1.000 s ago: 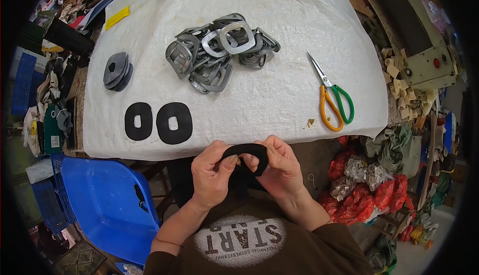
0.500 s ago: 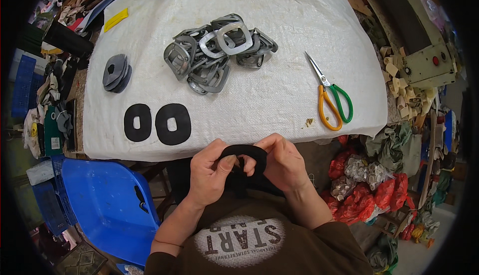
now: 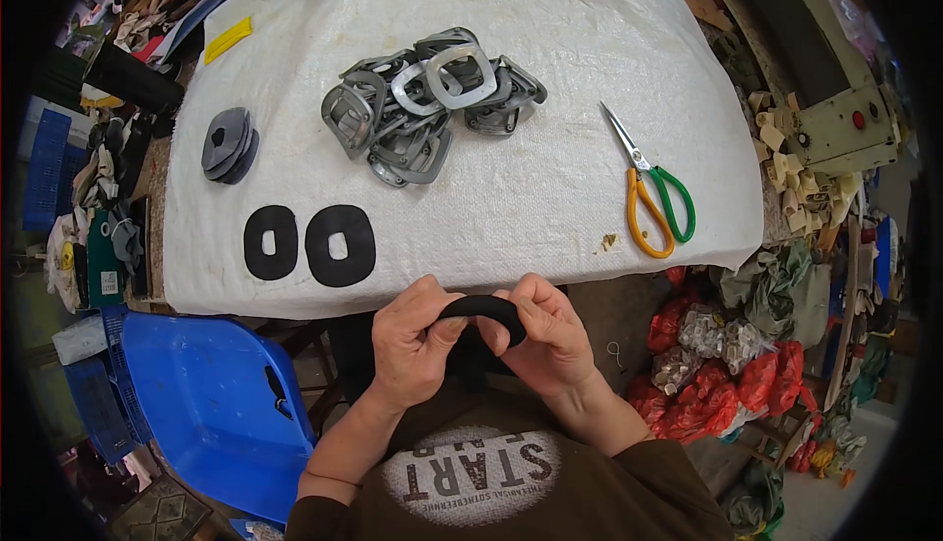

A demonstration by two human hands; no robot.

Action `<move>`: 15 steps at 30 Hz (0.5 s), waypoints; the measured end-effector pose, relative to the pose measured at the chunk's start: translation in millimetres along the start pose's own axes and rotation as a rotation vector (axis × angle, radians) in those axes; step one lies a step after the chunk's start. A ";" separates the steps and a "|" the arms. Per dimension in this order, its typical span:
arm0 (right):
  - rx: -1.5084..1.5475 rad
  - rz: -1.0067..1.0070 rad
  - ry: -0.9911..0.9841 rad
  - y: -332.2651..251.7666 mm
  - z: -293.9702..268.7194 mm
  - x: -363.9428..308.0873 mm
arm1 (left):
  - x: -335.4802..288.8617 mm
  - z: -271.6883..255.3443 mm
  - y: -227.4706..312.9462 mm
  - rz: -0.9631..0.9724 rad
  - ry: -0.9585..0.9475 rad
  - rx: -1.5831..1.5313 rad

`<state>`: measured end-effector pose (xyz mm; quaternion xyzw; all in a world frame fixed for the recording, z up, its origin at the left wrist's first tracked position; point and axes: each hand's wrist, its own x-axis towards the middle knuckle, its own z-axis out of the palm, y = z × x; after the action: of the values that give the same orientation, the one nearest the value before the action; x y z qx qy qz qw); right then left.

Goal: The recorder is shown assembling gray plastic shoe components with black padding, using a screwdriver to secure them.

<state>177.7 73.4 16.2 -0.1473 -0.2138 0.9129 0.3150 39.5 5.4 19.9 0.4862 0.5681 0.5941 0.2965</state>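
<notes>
A curved black ring-like piece (image 3: 483, 306), apparently covered in cloth, is held between my two hands at the table's near edge. My left hand (image 3: 413, 340) pinches its left end, the thumb pressing on its near side. At the other end, my right hand (image 3: 548, 333) grips it between thumb and fingers. Its lower part is hidden by my hands. Two flat black rounded pieces with cut-out centres (image 3: 319, 246) lie on the table to the left. Farther off is a heap of grey metal frames (image 3: 458, 52), like buckles.
White woven sheeting (image 3: 550, 197) covers the table. Scissors (image 3: 640, 162) with orange and green handles lie at right, points away. A grey stack of rounded pieces (image 3: 226, 148) and a yellow strip (image 3: 228, 38) lie left. A blue plastic chair (image 3: 196, 394) and red bags (image 3: 702, 399) flank me.
The black piece has tilted, so its opening shows less and it looks like a narrower arch. My right fingers have shifted and closed around its right end. The table's contents have stayed put.
</notes>
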 end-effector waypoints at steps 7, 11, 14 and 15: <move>-0.066 0.011 -0.065 -2.5 -5.3 -5.1 | 4.0 -1.0 7.7 0.025 -0.117 -0.004; -0.140 0.095 -0.015 -10.4 -7.2 1.2 | 4.4 -5.3 4.3 -0.010 -0.134 0.005; -0.198 0.082 -0.153 -16.9 -8.8 3.4 | 5.3 -9.1 4.3 -0.027 -0.146 0.043; -0.199 0.081 -0.152 -18.9 -10.9 3.1 | 6.5 -9.9 5.7 -0.027 -0.147 0.042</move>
<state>189.5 92.1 15.5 -0.1165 -0.3204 0.9077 0.2446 29.3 6.4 28.2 0.5268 0.5638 0.5407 0.3350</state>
